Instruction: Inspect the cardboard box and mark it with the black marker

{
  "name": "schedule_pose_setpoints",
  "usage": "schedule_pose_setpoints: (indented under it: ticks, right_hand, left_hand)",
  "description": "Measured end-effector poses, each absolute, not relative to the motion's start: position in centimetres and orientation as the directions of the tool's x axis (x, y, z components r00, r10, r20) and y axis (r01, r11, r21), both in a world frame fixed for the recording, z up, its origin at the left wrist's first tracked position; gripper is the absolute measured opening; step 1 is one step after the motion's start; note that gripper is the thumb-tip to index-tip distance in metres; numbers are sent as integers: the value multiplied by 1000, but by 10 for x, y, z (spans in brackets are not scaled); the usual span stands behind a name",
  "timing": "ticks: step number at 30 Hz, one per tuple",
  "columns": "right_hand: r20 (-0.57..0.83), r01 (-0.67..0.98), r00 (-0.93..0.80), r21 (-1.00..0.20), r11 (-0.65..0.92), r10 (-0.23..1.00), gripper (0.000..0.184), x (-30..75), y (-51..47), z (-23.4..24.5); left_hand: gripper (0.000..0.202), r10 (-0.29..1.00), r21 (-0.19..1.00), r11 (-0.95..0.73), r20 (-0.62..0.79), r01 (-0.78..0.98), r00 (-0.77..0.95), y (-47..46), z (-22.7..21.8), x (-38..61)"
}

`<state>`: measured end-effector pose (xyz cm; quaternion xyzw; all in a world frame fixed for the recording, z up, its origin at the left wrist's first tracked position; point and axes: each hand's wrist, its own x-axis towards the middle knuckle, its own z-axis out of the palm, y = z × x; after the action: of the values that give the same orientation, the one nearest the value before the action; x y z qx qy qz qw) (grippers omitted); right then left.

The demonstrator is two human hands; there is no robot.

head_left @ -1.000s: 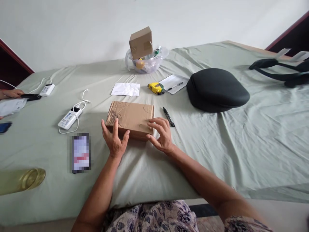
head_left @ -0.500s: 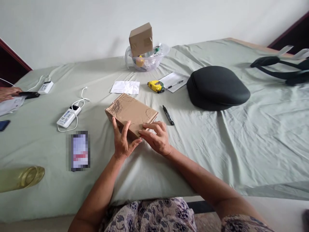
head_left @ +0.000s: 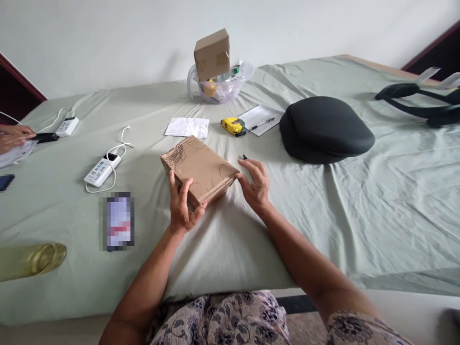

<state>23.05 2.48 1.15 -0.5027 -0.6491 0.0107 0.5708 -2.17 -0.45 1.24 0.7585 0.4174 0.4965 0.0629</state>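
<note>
A brown cardboard box (head_left: 201,167) with dark scribbled lines on its top lies flat in front of me. My left hand (head_left: 183,206) holds its left near side, two fingers on the upper edge and the thumb at the near corner. By the right corner is my right hand (head_left: 256,186), open with its fingers apart. Its thumb tip is at that corner; whether it touches cannot be made out. A black marker (head_left: 245,156) lies behind my right fingers, with only its tip showing.
Behind the box lie a white paper (head_left: 187,127), a yellow tape measure (head_left: 233,125) and a clipboard with a pen (head_left: 261,123). A black case (head_left: 325,129) sits right. Left are a power bank (head_left: 102,171), a phone (head_left: 120,221) and another person's hand (head_left: 16,138).
My right hand has moved right and away from the box's near edge to its right corner, now covering most of the marker. My left hand stays on the box.
</note>
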Motion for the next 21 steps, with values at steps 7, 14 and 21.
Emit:
schedule_pose_setpoints:
  ticks: [7, 14, 21]
  right_hand:
    - [537, 467, 118, -772, 431, 835, 66, 223, 25, 6]
    - [407, 296, 121, -885, 359, 905, 64, 215, 27, -5]
    - [443, 91, 137, -896, 434, 886, 47, 201, 22, -2]
  left_hand:
    - [67, 695, 593, -638, 719, 491, 35, -2, 18, -31]
    - [68, 700, 669, -612, 706, 421, -105, 2, 21, -36]
    - [72, 695, 643, -610, 714, 463, -77, 3, 15, -37]
